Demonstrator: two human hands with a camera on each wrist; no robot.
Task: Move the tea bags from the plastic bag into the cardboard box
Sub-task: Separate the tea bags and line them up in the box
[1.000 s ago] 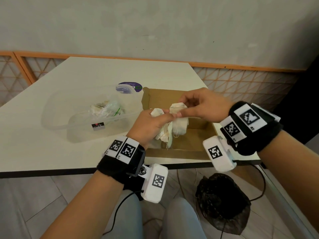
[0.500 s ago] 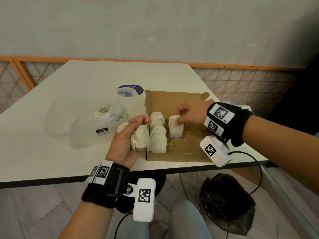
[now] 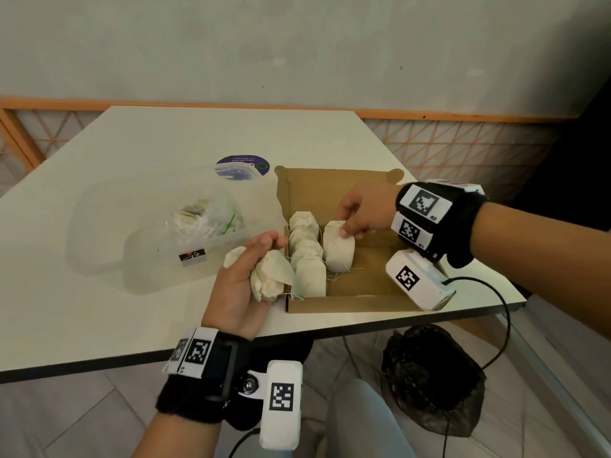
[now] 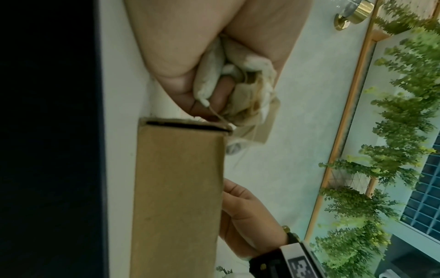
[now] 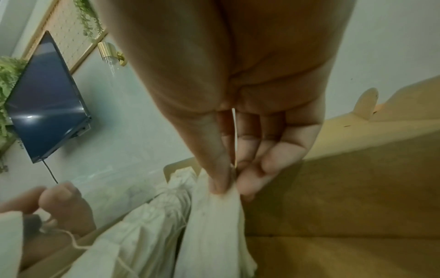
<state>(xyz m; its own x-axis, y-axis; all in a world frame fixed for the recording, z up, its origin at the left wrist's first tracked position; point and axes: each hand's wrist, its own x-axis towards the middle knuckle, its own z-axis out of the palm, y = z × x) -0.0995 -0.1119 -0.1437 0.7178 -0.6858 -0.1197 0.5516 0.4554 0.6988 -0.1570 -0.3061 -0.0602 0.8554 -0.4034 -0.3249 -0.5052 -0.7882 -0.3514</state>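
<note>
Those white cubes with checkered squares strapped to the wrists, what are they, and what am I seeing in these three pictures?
They are small cameras; no robot here, just a person. One picture comes from a head camera looking down, the other two look along each hand. On the white table stand a cardboard box and a clear plastic bag with a few tea bags left inside. The left hand holds a bunch of tea bags beside the box. The right hand pinches the top of one tea bag standing in the box, next to a row already packed there.
</note>
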